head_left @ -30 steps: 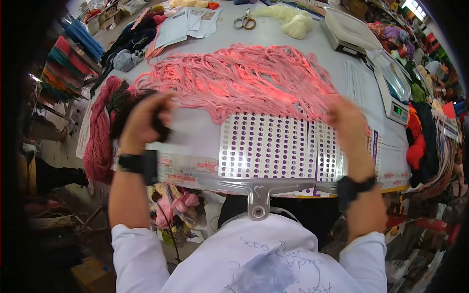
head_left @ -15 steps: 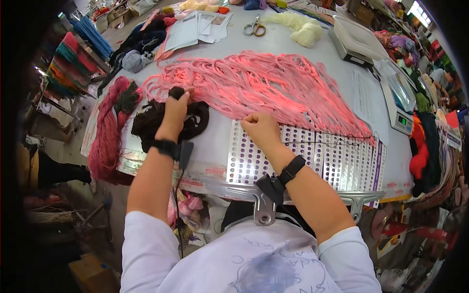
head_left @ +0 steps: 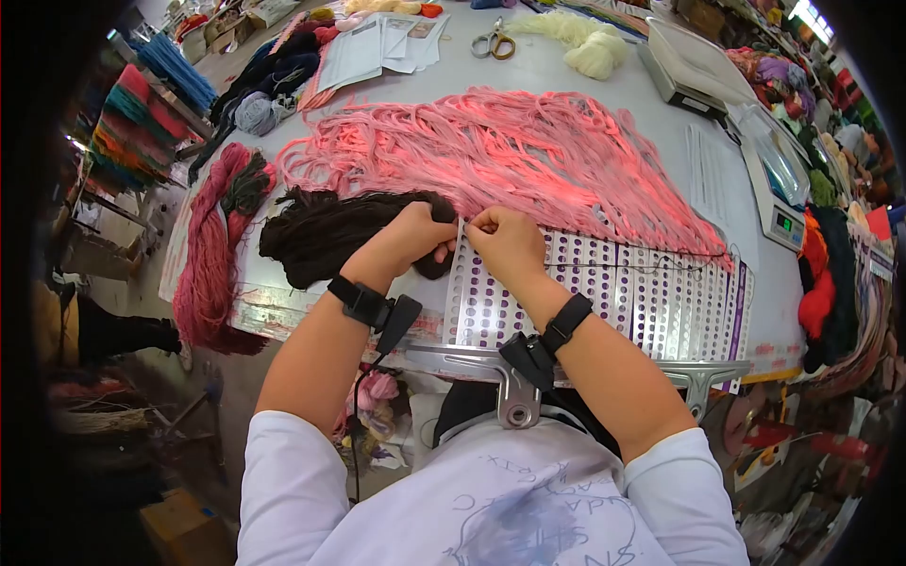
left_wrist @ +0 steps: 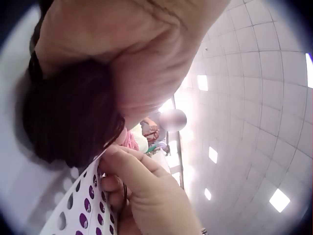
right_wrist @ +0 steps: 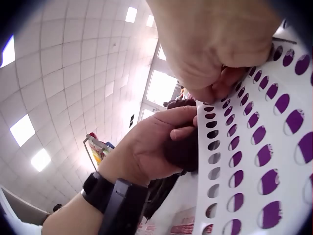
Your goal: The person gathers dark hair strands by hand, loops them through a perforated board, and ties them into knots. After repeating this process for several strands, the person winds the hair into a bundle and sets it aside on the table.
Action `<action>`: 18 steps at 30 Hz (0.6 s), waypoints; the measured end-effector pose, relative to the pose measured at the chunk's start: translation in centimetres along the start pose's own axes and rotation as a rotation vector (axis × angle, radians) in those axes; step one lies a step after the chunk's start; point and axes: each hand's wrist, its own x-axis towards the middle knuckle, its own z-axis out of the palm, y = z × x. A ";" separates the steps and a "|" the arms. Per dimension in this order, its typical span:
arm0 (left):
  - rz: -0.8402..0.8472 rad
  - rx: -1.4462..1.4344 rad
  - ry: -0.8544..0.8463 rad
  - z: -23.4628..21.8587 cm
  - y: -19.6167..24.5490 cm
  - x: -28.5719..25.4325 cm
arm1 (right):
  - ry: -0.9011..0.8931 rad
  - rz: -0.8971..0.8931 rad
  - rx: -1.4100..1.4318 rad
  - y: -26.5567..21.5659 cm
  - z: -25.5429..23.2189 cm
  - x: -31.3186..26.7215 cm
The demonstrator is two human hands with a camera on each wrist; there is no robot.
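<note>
A dark brown yarn bundle (head_left: 326, 231) lies stretched across the table to the left of a white perforated board (head_left: 604, 292) with purple holes. My left hand (head_left: 415, 238) grips the bundle's right end; the left wrist view shows the yarn (left_wrist: 68, 117) under its palm. At the board's top left corner, touching the left hand, my right hand (head_left: 505, 241) pinches a thin dark strand (head_left: 651, 268) that runs right along the board's upper edge. In the right wrist view its curled fingers (right_wrist: 215, 49) press on the board's edge (right_wrist: 254, 156). A wide spread of pink yarn (head_left: 491, 151) lies just beyond.
A dark red skein (head_left: 203, 255) hangs over the table's left edge. Scissors (head_left: 493, 42), cream yarn (head_left: 576, 42) and papers (head_left: 377, 42) lie at the back. Two scales (head_left: 694, 71) (head_left: 779, 179) stand at the right, beside piles of coloured yarn.
My left hand has carried the dark yarn's end rightward to the board's corner, stretching the bundle out. My right hand swept from the board's right side to that corner and stays there.
</note>
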 end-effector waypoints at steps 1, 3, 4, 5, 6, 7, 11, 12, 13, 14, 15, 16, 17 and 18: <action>-0.016 0.006 -0.014 0.0 0.1 0.0 | -0.001 0.004 0.003 0.4 0.2 -0.2; -0.003 -0.036 -0.016 0.1 0.0 0.0 | 0.105 -0.220 0.055 1.3 0.6 -0.7; 0.014 -0.077 -0.018 0.1 0.0 0.0 | 0.104 -0.217 0.057 1.6 0.6 -0.9; 0.012 -0.077 -0.018 0.1 -0.2 0.2 | 0.076 -0.275 0.086 1.9 0.4 -1.0; 0.013 -0.033 0.011 0.1 -0.6 0.5 | 0.046 -0.334 0.117 2.1 0.2 -1.1; 0.014 0.012 0.041 0.2 -0.7 0.6 | 0.045 -0.334 0.118 2.3 -0.1 -0.9; 0.139 -0.236 0.223 -0.6 -1.3 0.0 | -0.139 -0.177 0.201 2.5 -1.3 0.1; 0.189 -0.378 0.269 -1.4 -1.7 -0.1 | -0.085 -0.220 0.123 2.5 -1.4 0.2; 0.237 -0.521 0.313 -2.3 -2.1 -0.2 | -0.082 -0.216 0.128 2.4 -1.6 0.1; 0.316 -0.614 0.329 -3.1 -2.4 -0.6 | -0.050 -0.314 -0.047 2.3 -1.9 -0.1; 0.335 -0.783 0.253 -4.3 -2.8 -0.5 | -0.021 -0.413 -0.224 2.3 -2.1 -0.3; 0.383 -0.876 0.200 -4.6 -2.8 -1.0 | -0.025 -0.413 -0.220 2.0 -2.3 -0.4; 0.436 -0.967 0.147 -4.9 -2.8 -1.6 | -0.039 -0.388 -0.271 1.6 -2.5 -0.5; 0.438 -0.965 0.153 -5.0 -2.7 -2.0 | -0.053 -0.365 -0.322 1.3 -2.5 -0.6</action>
